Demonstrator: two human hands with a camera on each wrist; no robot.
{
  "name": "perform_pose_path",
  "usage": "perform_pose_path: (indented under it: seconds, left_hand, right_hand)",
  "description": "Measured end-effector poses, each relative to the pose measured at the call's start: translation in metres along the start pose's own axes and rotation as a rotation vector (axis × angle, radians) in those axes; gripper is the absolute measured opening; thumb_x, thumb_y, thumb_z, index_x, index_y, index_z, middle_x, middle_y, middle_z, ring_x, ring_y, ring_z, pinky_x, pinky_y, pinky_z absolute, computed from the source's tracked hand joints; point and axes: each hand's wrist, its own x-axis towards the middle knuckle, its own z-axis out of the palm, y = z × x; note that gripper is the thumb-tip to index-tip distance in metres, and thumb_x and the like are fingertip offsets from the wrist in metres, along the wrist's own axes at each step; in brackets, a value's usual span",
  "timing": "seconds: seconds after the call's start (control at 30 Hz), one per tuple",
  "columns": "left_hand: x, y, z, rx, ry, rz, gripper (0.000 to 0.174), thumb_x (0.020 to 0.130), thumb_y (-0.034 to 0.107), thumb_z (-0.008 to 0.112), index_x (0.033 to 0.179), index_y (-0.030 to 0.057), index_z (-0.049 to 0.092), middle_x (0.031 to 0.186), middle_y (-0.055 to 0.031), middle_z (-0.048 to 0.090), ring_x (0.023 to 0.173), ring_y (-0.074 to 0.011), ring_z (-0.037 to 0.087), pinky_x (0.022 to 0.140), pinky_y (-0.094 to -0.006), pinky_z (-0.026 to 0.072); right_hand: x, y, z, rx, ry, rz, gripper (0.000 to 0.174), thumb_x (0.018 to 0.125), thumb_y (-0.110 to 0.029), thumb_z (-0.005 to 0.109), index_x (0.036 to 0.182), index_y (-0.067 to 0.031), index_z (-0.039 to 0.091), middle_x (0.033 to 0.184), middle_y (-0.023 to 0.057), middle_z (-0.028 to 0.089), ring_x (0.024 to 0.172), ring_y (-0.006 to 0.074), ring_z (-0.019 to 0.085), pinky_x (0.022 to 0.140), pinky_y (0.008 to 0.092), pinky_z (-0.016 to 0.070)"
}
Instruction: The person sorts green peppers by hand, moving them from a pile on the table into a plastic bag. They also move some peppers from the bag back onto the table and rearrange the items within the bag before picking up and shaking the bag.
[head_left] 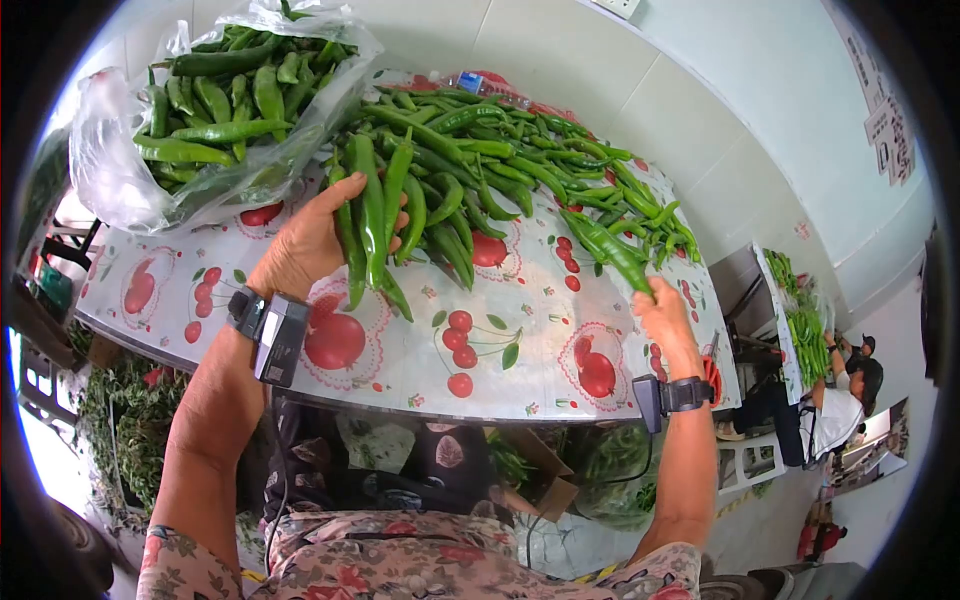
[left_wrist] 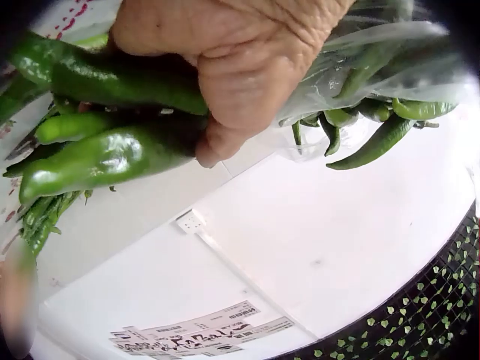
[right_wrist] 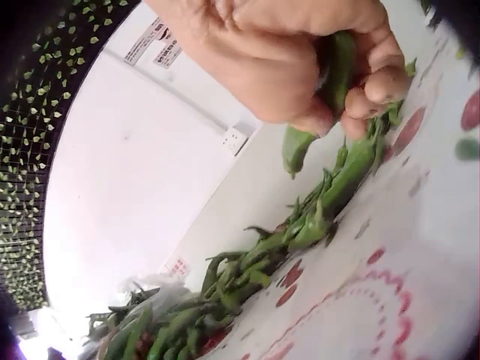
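Note:
My left hand [head_left: 305, 240] grips a bunch of long green chili peppers [head_left: 372, 215] over the table, their tips pointing down toward me. In the left wrist view, the thumb presses on a glossy green pepper [left_wrist: 112, 159] at the side of the bunch. Farther right, my right hand [head_left: 665, 315] holds a green pepper [head_left: 622, 258] by its near end. The right wrist view shows my fingers curled round a pepper [right_wrist: 337, 71], partly hidden in the palm. Behind both hands lies a long pile of green peppers [head_left: 520, 150] on the patterned tablecloth [head_left: 420, 380].
A clear plastic bag [head_left: 105, 150] full of peppers stands at the back left. Red-handled scissors [head_left: 712, 375] lie by my right wrist. A tiled wall [head_left: 560, 50] borders the table's far side. At the right, a person [head_left: 835, 410] sits by another table [head_left: 780, 320] with peppers.

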Motion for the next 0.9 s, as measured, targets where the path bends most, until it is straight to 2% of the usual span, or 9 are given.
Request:
perform_pose_path:
  seconds: [0.03, 0.13, 0.17, 0.3, 0.4, 0.43, 0.5, 0.7, 0.9]
  left_hand:
    - [0.0, 0.0, 0.001, -0.006, 0.008, -0.008, 0.043, 0.095, 0.03, 0.051, 0.129, 0.0032, 0.049, 0.119, -0.0174, 0.06, 0.101, -0.0293, 0.062, 0.082, -0.0429, 0.0546]
    - [0.001, -0.002, -0.001, -0.001, -0.008, -0.021, 0.043, 0.095, 0.03, 0.051, 0.129, 0.0034, 0.049, 0.119, -0.0171, 0.06, 0.101, -0.0293, 0.062, 0.082, -0.0429, 0.0546]
    - [0.001, -0.002, -0.001, 0.004, -0.021, -0.019, 0.044, 0.095, 0.03, 0.051, 0.129, 0.0034, 0.049, 0.119, -0.0169, 0.06, 0.101, -0.0292, 0.062, 0.082, -0.0429, 0.0546]
    - [0.004, -0.002, -0.004, 0.023, -0.048, -0.014, 0.045, 0.095, 0.03, 0.051, 0.13, 0.0029, 0.048, 0.118, -0.0173, 0.06, 0.1, -0.0288, 0.063, 0.082, -0.042, 0.0546]
    - [0.0, -0.001, 0.002, 0.02, -0.037, -0.002, 0.045, 0.095, 0.03, 0.051, 0.13, 0.0025, 0.047, 0.118, -0.0177, 0.059, 0.099, -0.0284, 0.063, 0.082, -0.0413, 0.0546]
    - [0.0, -0.001, 0.002, 0.017, -0.043, -0.006, 0.045, 0.095, 0.029, 0.051, 0.13, 0.0025, 0.047, 0.118, -0.0178, 0.059, 0.099, -0.0283, 0.063, 0.082, -0.0412, 0.0547]
    - [0.001, -0.002, 0.002, 0.009, -0.056, -0.026, 0.045, 0.095, 0.029, 0.052, 0.131, 0.0031, 0.046, 0.118, -0.0178, 0.059, 0.099, -0.0279, 0.063, 0.082, -0.041, 0.0545]
    - [0.001, -0.001, 0.003, 0.047, -0.109, -0.046, 0.045, 0.094, 0.029, 0.052, 0.132, 0.0061, 0.045, 0.121, -0.0174, 0.058, 0.1, -0.0273, 0.063, 0.081, -0.0412, 0.0536]
    - [0.005, -0.003, 0.0, 0.049, -0.113, -0.057, 0.043, 0.094, 0.028, 0.052, 0.131, 0.0063, 0.046, 0.122, -0.0176, 0.057, 0.1, -0.027, 0.062, 0.081, -0.0417, 0.0535]
  right_hand:
    - [0.001, 0.006, -0.006, -0.025, 0.064, 0.051, 0.034, 0.086, -0.017, 0.053, 0.118, -0.0038, 0.054, 0.082, 0.0173, 0.064, 0.07, 0.0296, 0.062, 0.064, 0.0388, 0.0501]
    - [-0.002, 0.022, -0.025, 0.305, 0.199, 0.23, 0.038, 0.089, -0.013, 0.049, 0.127, -0.008, 0.047, 0.074, 0.009, 0.058, 0.052, 0.0175, 0.053, 0.045, 0.0314, 0.0438]
    - [0.004, 0.035, -0.025, 0.351, 0.257, 0.245, 0.043, 0.089, -0.008, 0.046, 0.132, -0.01, 0.041, 0.07, 0.0035, 0.052, 0.045, 0.0094, 0.044, 0.036, 0.0247, 0.0341]
    - [0.031, 0.058, -0.02, 0.347, 0.243, 0.373, 0.043, 0.086, -0.005, 0.046, 0.128, -0.0035, 0.041, 0.071, 0.0062, 0.055, 0.048, 0.0126, 0.049, 0.038, 0.0271, 0.0382]
    - [0.058, 0.038, -0.004, 0.093, -0.021, 0.467, 0.037, 0.083, -0.006, 0.049, 0.119, -0.0051, 0.044, 0.071, 0.0068, 0.055, 0.049, 0.0143, 0.049, 0.037, 0.0279, 0.036]
    - [0.06, 0.019, -0.001, -0.04, -0.052, 0.387, 0.029, 0.082, -0.008, 0.051, 0.11, -0.0036, 0.044, 0.069, 0.0077, 0.054, 0.049, 0.0157, 0.049, 0.038, 0.0288, 0.0364]
    - [0.069, 0.0, 0.014, 0.002, -0.017, 0.264, 0.032, 0.082, -0.009, 0.052, 0.112, -0.0018, 0.045, 0.072, 0.0083, 0.055, 0.05, 0.0163, 0.049, 0.038, 0.029, 0.0372]
    - [0.089, -0.038, 0.052, 0.285, 0.028, 0.317, 0.039, 0.081, -0.009, 0.055, 0.117, 0.0009, 0.043, 0.081, 0.0107, 0.054, 0.055, 0.017, 0.051, 0.038, 0.0297, 0.0383]
    - [0.089, -0.081, 0.07, 0.451, -0.067, 0.224, 0.042, 0.083, -0.009, 0.056, 0.12, 0.0006, 0.039, 0.083, 0.0092, 0.052, 0.062, 0.0182, 0.052, 0.04, 0.0302, 0.0408]
